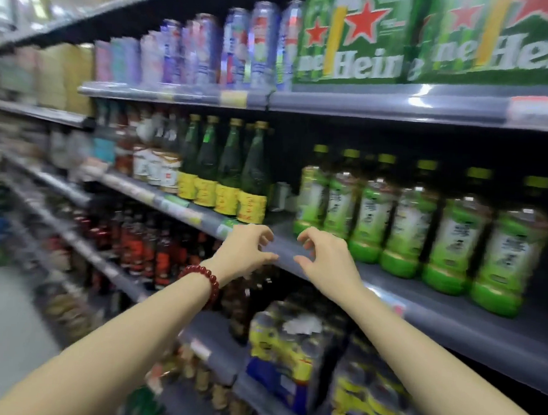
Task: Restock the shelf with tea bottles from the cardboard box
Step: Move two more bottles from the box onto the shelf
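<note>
At the front lip of the middle shelf (296, 246), just above picture centre, both hands hang empty: the left hand (245, 250) and the right hand (325, 259) each have fingers curled loosely with thumb apart, a half-wide grip closed on nothing, the two near each other but not touching. A red bead bracelet (204, 282) sits on the left wrist. Toward 3 o'clock from the hands a row of tea bottles (404, 229) with green labels stands upright along the shelf. Between that row and the dark glass bottles (233, 169) at 11 o'clock there is a bare gap on the shelf, straight above the hands. The cardboard box is not in view. By my reading, part of the row is stocked, the gap is left to fill, and the next bottle must come from the box
</note>
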`<state>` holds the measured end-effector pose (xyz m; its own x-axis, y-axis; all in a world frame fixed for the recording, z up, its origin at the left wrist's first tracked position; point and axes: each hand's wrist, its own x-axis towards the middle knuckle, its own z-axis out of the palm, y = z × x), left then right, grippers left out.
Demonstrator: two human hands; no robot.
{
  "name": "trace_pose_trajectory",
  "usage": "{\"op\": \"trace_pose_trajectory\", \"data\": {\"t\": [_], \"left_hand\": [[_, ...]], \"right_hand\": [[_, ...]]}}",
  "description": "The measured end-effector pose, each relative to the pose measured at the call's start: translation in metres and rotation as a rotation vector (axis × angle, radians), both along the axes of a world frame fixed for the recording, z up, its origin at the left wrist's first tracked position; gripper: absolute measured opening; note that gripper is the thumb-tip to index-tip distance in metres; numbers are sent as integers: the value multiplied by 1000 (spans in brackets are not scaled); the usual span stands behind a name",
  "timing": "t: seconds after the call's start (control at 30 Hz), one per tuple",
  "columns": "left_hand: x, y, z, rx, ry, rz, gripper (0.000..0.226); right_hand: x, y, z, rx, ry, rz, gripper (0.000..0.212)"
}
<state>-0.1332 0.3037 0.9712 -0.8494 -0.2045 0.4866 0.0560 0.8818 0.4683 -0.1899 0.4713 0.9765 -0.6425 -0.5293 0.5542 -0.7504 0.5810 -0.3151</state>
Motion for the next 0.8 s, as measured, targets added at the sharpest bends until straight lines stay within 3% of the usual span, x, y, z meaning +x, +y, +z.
{"op": "trace_pose_trajectory", "data": {"t": [0.33,0.5,0.8], "left_hand": [[129,-138,-78,201,-144,467,30],[159,-193,-132,355,-196,565,31],[165,-306,-213,439,-346,688,34]], "right_hand": [[50,-182,-68,77,-191,338,27],[58,-253,-114,176,-311,392,25],[46,-369,-208,341,-446,412,19]]}}
